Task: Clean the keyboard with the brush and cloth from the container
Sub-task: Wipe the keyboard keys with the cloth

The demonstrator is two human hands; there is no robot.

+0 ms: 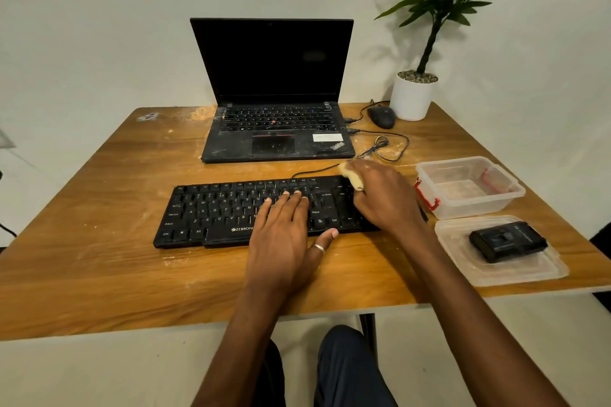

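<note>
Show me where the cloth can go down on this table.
Bare wood lies left of the laptop and keyboard, out to the left edge of the table, and along the near edge before the keyboard's left half. The right side is crowded: cables, mouse, plant pot, container, lid.

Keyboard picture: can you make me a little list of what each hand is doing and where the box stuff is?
left hand: flat on the keyboard keys, fingers straight
right hand: holds a yellowish cloth at the keyboard's right end
container: open, right of the keyboard
lid: nearer the person than the container, small black item on it
</note>
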